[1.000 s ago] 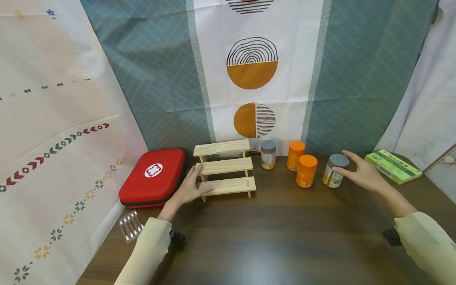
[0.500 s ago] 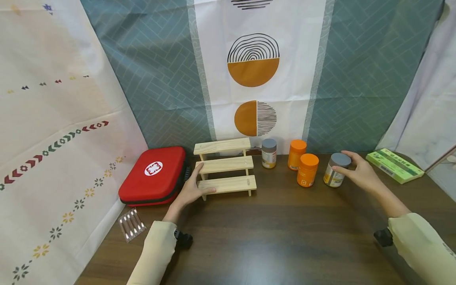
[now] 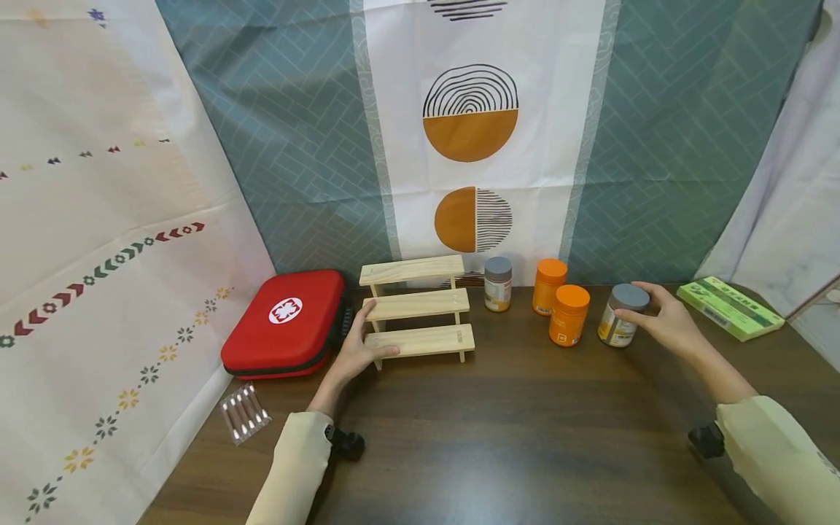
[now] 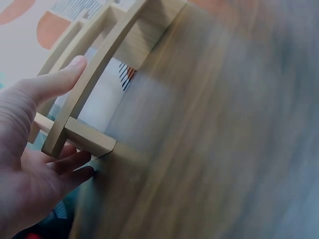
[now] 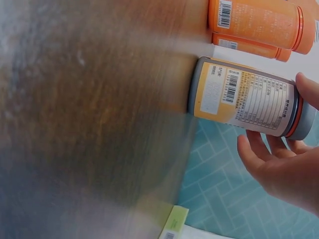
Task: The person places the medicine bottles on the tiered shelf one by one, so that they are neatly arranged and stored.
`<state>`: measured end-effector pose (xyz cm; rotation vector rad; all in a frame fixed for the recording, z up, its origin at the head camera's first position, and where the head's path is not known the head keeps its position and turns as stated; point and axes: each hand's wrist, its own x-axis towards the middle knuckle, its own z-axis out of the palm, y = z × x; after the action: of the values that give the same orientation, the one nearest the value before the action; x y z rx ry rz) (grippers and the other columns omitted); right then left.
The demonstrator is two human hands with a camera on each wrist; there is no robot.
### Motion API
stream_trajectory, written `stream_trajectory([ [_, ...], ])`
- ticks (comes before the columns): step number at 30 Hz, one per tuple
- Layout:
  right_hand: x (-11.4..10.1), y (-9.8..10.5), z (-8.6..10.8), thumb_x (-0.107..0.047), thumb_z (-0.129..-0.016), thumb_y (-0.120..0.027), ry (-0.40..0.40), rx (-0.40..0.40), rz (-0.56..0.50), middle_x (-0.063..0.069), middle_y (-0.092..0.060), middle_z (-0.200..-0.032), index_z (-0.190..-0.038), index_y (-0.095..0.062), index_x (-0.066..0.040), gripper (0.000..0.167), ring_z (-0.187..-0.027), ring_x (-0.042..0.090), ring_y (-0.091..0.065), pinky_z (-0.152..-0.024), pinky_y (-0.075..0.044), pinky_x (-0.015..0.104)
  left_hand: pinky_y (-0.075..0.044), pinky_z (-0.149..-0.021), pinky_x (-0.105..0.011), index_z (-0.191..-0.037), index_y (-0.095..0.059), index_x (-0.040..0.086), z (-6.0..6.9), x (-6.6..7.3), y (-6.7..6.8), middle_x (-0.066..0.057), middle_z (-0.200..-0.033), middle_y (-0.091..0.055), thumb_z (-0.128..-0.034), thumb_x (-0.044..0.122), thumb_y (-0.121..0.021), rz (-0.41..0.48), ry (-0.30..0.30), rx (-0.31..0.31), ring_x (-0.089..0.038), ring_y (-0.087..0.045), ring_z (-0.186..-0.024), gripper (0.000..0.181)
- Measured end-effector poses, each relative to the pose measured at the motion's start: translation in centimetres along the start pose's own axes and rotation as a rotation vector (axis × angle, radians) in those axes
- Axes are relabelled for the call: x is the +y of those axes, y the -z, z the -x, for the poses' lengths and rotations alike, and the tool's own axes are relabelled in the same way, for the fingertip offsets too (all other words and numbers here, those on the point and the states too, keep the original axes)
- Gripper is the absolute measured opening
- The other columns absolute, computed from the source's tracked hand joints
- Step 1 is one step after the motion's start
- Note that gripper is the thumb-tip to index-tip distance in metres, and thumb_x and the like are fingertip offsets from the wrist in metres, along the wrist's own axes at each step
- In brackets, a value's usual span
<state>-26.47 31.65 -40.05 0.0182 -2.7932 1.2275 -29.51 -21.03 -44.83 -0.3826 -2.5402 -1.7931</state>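
My left hand [image 3: 354, 354] grips the left end of a three-step wooden rack [image 3: 420, 340]. In the left wrist view, the thumb lies over a plank and the other fingers reach round the rack's [image 4: 94, 74] end. At the right, my right hand [image 3: 663, 321] holds a grey-lidded supplement bottle [image 3: 618, 328] near its lid, between thumb and fingers. That bottle [image 5: 244, 97] stands upright on the table, its printed label showing in the right wrist view. Just left of it are two orange bottles [image 3: 568, 321], one behind the other. Another grey-lidded bottle [image 3: 497, 292] stands beside the rack.
A red first-aid case [image 3: 282, 328] lies left of the rack. In front of it is a clear pack of cotton swabs [image 3: 245, 413]. A green box [image 3: 730, 309] lies at the far right. Patterned cloth [image 3: 315, 146] hangs behind the table [image 3: 499, 430].
My right thumb and fingers have closed in on the grey-lidded bottle. My left hand has shifted slightly right against the rack. The bottles and rack stay in place.
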Motion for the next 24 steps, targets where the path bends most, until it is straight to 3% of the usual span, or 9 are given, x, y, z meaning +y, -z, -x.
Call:
stream_trajectory([
  [5,0.1,-0.2,0.1,-0.040,-0.094,-0.063,-0.014,0.001,-0.037,0.038,-0.031,-0.146,-0.152,-0.019,0.005,0.085,-0.127,0.053,-0.036,-0.098,-0.034,0.067,-0.043,-0.097,-0.040,-0.157,-0.010,0.013,1.0,1.3,-0.2,-0.020,-0.155,-0.027,-0.0759,0.000,-0.080,0.062,0.008,0.034,-0.044,-0.041,-0.130,0.108],
  [10,0.2,-0.2,0.1,-0.038,-0.094,-0.064,-0.018,0.009,-0.065,0.037,-0.033,-0.144,-0.152,-0.020,0.004,0.084,-0.124,0.050,-0.038,-0.097,-0.036,0.066,-0.043,-0.094,-0.032,-0.157,-0.013,0.017,1.6,1.6,-0.4,-0.027,-0.144,-0.040,-0.0787,0.001,-0.078,0.114,0.013,0.063,-0.042,-0.044,-0.129,0.103],
  [16,0.3,-0.4,0.0,-0.036,-0.092,-0.066,-0.035,0.021,-0.097,0.036,-0.031,-0.146,-0.153,-0.020,0.001,0.085,-0.125,0.049,-0.037,-0.097,-0.036,0.064,-0.043,-0.095,-0.029,-0.157,-0.011,0.019,1.7,1.1,-0.6,-0.028,-0.146,-0.040,-0.0817,0.001,-0.075,0.176,0.015,0.078,-0.041,-0.046,-0.130,0.100],
  [24,0.4,-0.5,0.1,-0.040,-0.092,-0.066,-0.063,0.004,-0.142,0.035,-0.028,-0.149,-0.155,-0.018,-0.004,0.087,-0.125,0.044,-0.036,-0.101,-0.033,0.066,-0.045,-0.091,-0.025,-0.158,-0.010,0.020,1.8,0.5,-0.6,-0.030,-0.146,-0.041,-0.0828,0.001,-0.073,0.174,0.018,0.083,-0.038,-0.050,-0.127,0.100],
])
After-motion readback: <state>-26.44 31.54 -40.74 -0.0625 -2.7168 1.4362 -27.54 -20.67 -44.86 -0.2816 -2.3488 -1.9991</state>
